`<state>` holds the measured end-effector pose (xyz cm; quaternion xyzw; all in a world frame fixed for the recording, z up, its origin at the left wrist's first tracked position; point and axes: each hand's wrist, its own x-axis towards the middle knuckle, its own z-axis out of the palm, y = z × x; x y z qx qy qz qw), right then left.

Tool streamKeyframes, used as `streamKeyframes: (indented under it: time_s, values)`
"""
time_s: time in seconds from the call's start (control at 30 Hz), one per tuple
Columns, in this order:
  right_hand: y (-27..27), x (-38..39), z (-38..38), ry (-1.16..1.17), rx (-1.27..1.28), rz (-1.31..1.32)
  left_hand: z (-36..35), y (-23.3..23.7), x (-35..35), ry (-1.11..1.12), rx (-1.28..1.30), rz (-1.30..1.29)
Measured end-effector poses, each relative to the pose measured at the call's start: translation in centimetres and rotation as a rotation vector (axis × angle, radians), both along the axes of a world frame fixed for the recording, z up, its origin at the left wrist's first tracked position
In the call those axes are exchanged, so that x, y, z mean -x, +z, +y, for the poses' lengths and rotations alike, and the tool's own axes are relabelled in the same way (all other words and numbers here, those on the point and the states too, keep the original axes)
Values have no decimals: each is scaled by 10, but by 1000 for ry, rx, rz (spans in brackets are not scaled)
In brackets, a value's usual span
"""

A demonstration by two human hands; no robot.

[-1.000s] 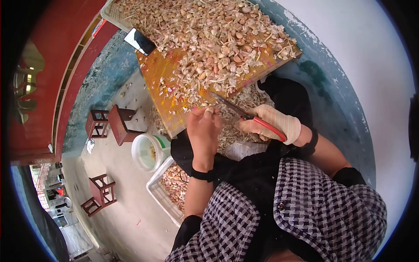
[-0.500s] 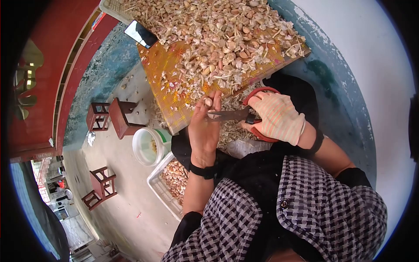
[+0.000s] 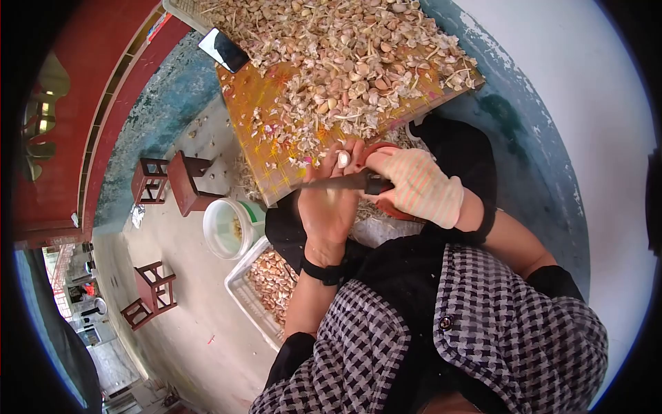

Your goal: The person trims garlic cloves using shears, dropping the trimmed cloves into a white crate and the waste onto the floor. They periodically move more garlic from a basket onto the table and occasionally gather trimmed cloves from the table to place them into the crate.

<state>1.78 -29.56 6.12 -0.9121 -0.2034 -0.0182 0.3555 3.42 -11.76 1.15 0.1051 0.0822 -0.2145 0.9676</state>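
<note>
A pale garlic clove (image 3: 343,159) rests at the fingers of my left hand (image 3: 325,215), which is bare and turned palm up at the near edge of the table. My right hand (image 3: 422,186), in a striped knitted glove, grips the red handles of a pair of scissors (image 3: 338,182). Their dark blades lie across my left palm, just below the clove, slightly blurred. Beyond my hands, a heap of garlic cloves and loose skins (image 3: 358,65) covers much of the yellow-orange tabletop (image 3: 272,178).
A phone (image 3: 225,51) lies at the table's left edge. Left of my lap stand a clear plastic bucket (image 3: 219,231) and a white basket (image 3: 243,293) of cloves. Wooden stools (image 3: 187,183) are on the floor further left. A blue-and-white wall (image 3: 552,138) runs along the right.
My right hand and the scissors have moved left, bringing the blades across my left palm. The clove has shifted slightly right and shows a whiter face. The view has shifted slightly.
</note>
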Motion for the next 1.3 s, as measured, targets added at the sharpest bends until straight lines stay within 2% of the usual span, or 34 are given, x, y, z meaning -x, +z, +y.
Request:
streamKeyframes:
  time_s: [0.1,0.2,0.3,0.37,0.43,0.53,0.63,0.73,0.83,0.87,0.97,1.0,1.07,1.1,1.17,1.3]
  values:
    - [-13,-5,12,69,78,-78,-4,4,6,-27,-51,-40]
    - [-22,-7,17,49,23,-36,-1,4,10,-64,-56,-16]
    - [-24,-6,13,-4,-124,140,-1,-17,8,15,-309,-16]
    - [-19,-7,7,-97,-376,356,-3,-13,14,93,-452,56]
    - [-31,-14,0,-78,-411,428,3,-6,17,-88,-742,-62]
    - [-23,-22,-12,20,-276,480,-3,-5,20,-203,-869,-252]
    - [-27,-30,-13,116,-111,460,9,-17,12,-373,-677,-211]
    - [-30,-29,-8,127,-245,554,17,-24,7,-437,-399,-101]
    - [-12,-27,-2,3,-440,722,16,-20,7,-318,-369,-54]
    - [-10,-24,-1,46,-574,719,17,-20,8,-280,-336,-10]
    - [-4,-16,-3,17,-535,500,18,-14,11,-205,-283,73]
    - [-3,-11,-4,-12,-311,395,16,-6,13,-153,-319,120]
    - [0,3,-8,-64,135,168,25,-5,15,-136,-206,91]
    - [-2,10,-10,-41,210,86,28,-2,17,-124,-150,77]
    - [-1,24,-10,-46,416,57,30,9,29,-73,-231,103]
    - [4,35,-10,-17,422,4,30,20,40,-56,-295,115]
